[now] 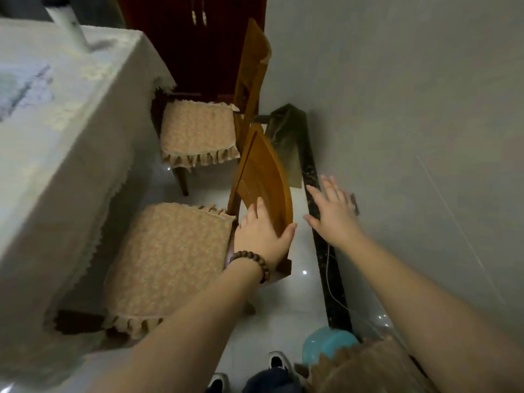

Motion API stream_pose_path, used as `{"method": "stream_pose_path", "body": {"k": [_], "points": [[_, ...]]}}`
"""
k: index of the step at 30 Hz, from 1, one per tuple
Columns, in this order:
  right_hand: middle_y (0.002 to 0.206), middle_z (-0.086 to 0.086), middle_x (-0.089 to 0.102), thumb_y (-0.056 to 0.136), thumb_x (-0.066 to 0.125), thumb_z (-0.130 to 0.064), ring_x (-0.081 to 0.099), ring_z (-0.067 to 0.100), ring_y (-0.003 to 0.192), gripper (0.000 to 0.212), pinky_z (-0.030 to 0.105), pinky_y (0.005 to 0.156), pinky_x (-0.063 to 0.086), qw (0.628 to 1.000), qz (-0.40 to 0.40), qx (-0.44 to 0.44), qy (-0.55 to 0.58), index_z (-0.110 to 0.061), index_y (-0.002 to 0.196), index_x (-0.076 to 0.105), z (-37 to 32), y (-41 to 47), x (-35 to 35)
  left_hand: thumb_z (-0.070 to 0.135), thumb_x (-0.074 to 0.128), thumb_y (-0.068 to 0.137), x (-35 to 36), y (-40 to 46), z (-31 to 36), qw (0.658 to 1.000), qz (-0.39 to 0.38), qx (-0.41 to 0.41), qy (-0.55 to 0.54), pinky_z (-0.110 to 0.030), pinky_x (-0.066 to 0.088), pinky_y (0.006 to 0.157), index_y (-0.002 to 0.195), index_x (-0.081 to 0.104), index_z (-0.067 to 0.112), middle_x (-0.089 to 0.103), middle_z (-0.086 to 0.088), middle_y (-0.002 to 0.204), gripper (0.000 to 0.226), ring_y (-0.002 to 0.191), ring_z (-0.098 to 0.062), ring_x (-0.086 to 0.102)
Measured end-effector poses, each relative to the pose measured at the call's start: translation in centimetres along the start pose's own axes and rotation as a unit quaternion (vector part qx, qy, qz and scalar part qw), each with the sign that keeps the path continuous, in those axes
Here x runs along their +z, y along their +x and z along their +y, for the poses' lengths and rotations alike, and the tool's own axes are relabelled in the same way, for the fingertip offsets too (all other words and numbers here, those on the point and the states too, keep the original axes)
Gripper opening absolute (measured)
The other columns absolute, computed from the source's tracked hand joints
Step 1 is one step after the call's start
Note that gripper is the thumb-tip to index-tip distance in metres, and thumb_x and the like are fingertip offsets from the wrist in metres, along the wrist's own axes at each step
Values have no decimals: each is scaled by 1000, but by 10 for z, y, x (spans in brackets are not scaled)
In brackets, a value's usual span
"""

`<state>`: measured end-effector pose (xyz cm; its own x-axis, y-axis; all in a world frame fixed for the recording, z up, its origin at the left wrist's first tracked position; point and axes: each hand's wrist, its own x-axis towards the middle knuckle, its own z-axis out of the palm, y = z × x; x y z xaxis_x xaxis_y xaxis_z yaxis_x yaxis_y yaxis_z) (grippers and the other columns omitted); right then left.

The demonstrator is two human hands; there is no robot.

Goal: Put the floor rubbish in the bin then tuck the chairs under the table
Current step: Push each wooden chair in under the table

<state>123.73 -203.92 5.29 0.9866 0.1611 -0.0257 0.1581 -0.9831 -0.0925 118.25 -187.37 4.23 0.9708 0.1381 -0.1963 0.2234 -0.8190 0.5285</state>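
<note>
While the left hand (262, 236) grips the near chair (263, 177) backrest, the right hand (333, 211) hovers open-fingered at 3 o'clock; clothed table (56, 131) at 9 o'clock, glossy tile floor (283, 313) below.

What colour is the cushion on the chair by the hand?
Peachy beige with a frilly edge, on the near chair's cushion, head view.
</note>
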Motion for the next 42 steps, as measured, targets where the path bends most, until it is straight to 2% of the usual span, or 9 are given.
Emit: {"method": "stream_pose_path", "body": {"k": [8, 13, 17, 20, 25, 32, 37, 39, 42], "points": [[160, 1, -3, 80, 67, -47, -10, 24, 146, 88, 49, 112, -7, 972, -13, -221, -77, -36, 148, 12, 11, 84, 17, 51, 62, 79, 29, 20, 58, 985, -81, -108, 107, -47, 41, 99, 147, -1, 19, 27, -12, 148, 98, 128, -33, 37], [160, 2, 0, 84, 67, -24, -10, 24, 146, 77, 56, 116, -1, 946, -34, -307, -102, -32, 147, 22, -6, 104, 29, 13, 47, 90, 40, 15, 58, 973, -82, -113, 186, -36, 45, 63, 141, 15, 11, 56, -13, 111, 60, 86, -26, 61], [155, 2, 26, 86, 66, -20, 3, 23, 147, 41, 51, 116, 1, 923, -6, -365, -123, -26, 124, 54, -10, 111, 36, 6, 44, 89, 32, 14, 52, 977, -76, -89, 181, -35, 40, 56, 135, 23, 9, 61, -10, 97, 50, 70, -23, 57], [142, 3, 47, 84, 67, -22, 17, 25, 145, 34, 47, 115, 0, 901, 6, -414, -130, -26, 117, 59, -9, 110, 38, 6, 48, 88, 26, 4, 44, 976, -86, -69, 186, -36, 39, 56, 133, 25, 8, 61, -10, 95, 50, 68, -24, 55], [127, 5, 59, 78, 73, -27, 41, 29, 132, 33, 44, 114, 5, 876, 12, -461, -144, -27, 109, 63, -22, 96, 40, 6, 58, 81, 10, -18, 15, 975, -120, -40, 183, -35, 39, 49, 133, 23, 12, 46, -2, 69, 63, 52, -19, 43], [106, 6, 63, 72, 77, -29, 54, 29, 114, 31, 43, 112, 14, 869, -5, -485, -104, -24, 99, 64, -76, 61, 45, 11, 59, 81, -27, -60, -56, 964, -121, -18, 238, -39, 54, 59, 136, 21, 18, 53, -4, 77, 67, 62, -25, 55], [105, 7, 58, 77, 69, -28, 48, 32, 118, 26, 35, 113, 11, 860, 1, -506, -66, -22, 102, 62, -142, 49, 50, 20, 45, 90, -72, -80, -127, 960, -103, -17, 258, -36, 47, 60, 141, 13, 27, 59, -6, 90, 61, 71, -27, 56], [106, 6, 57, 78, 67, -31, 45, 32, 120, 27, 36, 114, 18, 850, -16, -522, -64, -21, 102, 61, -166, 49, 50, 22, 46, 89, -88, -84, -152, 961, -96, -7, 261, -37, 50, 66, 139, 11, 30, 61, -5, 95, 61, 76, -27, 59], [94, 6, 59, 68, 75, -30, 54, 30, 102, 29, 39, 107, 33, 826, -10, -560, -60, -18, 91, 63, -194, 52, 49, 24, 41, 89, -104, -85, -182, 962, -75, 15, 261, -34, 45, 63, 138, 18, 31, 62, -7, 91, 55, 76, -31, 59]]}}
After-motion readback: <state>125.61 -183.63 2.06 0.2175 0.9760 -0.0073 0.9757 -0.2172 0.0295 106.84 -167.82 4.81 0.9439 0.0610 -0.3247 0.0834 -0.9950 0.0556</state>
